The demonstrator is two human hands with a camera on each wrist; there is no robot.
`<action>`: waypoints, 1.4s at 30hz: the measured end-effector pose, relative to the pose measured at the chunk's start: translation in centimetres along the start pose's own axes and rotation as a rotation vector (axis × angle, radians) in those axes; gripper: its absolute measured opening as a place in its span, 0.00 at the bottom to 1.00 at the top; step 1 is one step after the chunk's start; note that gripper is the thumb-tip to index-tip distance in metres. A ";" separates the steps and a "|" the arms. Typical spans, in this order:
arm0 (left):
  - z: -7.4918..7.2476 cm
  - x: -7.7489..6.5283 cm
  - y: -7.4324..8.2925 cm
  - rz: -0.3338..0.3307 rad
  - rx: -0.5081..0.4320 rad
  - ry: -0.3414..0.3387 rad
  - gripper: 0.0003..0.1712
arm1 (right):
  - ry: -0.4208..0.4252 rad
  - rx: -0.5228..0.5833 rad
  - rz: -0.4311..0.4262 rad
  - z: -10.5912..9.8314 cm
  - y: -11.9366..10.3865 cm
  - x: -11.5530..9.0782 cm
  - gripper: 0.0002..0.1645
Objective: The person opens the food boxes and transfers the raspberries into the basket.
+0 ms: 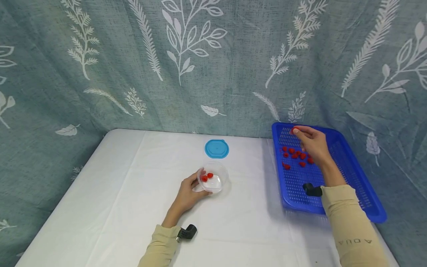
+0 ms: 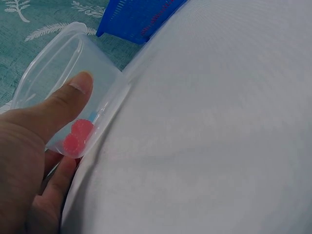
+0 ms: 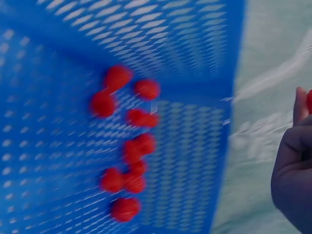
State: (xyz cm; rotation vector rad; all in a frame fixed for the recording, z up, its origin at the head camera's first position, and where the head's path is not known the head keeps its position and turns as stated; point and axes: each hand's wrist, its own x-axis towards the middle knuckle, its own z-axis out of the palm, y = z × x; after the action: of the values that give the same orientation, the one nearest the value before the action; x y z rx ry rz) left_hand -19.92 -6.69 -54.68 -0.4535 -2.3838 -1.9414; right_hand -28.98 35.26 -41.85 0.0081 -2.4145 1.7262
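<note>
On the white tabletop stands a clear round plastic tub [image 1: 222, 173], gripped at its near left side by my left hand [image 1: 186, 193]. The left wrist view shows the thumb along the tub's wall. Two red raspberries [image 2: 78, 137] lie inside at the bottom. My right hand [image 1: 313, 145] is over the far part of a blue plastic basket [image 1: 297, 198], pinching one raspberry [image 1: 294, 129] between thumb and fingertips. Several more raspberries [image 3: 125, 208] lie scattered on the basket's floor; the right wrist view is blurred and cuts off most of the hand.
A round blue lid [image 1: 217, 149] lies flat behind the tub. The perforated basket walls rise around the raspberries at the table's right side. A green leaf-patterned curtain [image 1: 233, 74] hangs behind the white-covered table [image 1: 133, 178].
</note>
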 end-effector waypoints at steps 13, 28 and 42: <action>-0.2 -0.2 0.2 -0.006 -0.014 -0.009 0.49 | -0.068 -0.375 0.049 -1.7 4.9 1.8 0.37; 0.0 -0.1 -0.1 -0.005 -0.001 0.008 0.49 | -0.337 -0.388 0.220 -3.0 9.1 2.1 0.31; -0.2 -0.1 0.2 -0.008 -0.002 0.000 0.48 | -0.416 -0.474 0.251 -2.9 9.8 1.9 0.31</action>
State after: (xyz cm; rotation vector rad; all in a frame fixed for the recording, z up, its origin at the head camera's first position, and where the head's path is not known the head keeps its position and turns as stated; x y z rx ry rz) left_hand -19.80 -6.85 -54.47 -0.4448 -2.3879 -1.9470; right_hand -31.45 41.34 -49.87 0.0038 -3.2027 1.2864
